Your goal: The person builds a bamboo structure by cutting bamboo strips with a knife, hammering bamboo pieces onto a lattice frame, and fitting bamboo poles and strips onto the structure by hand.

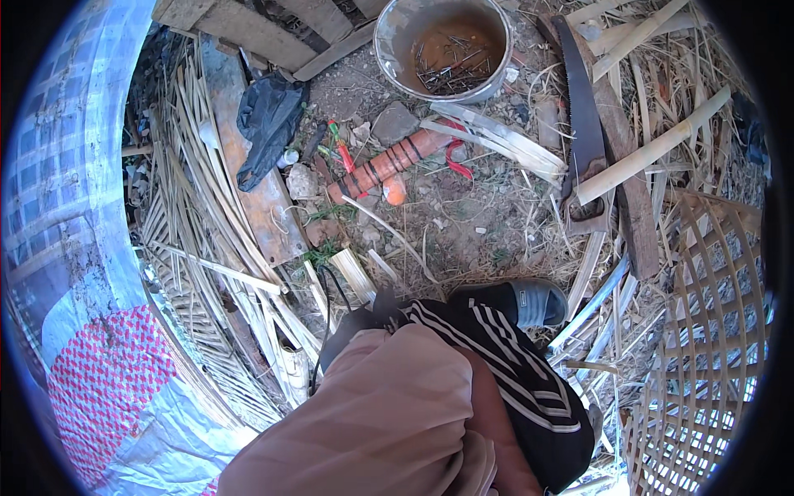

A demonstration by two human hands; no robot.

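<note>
"Well, what might go wrong?"
"We could crack that woven lattice (701, 351), at our right, by leaning back on it."
"And our hands?"
"Out of sight; we can't tell whether they hold anything."
"Our count?"
"One lattice, one bucket (397, 62) of nails, one saw (585, 116), one orange ball (394, 192); strips too tangled to number."

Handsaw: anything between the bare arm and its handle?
Yes: across the view, the black striped trouser leg and grey slide sandal lie between the bare arm and the handsaw; a pale bamboo strip also overlaps its handle end. No hand shows clearly.
</note>
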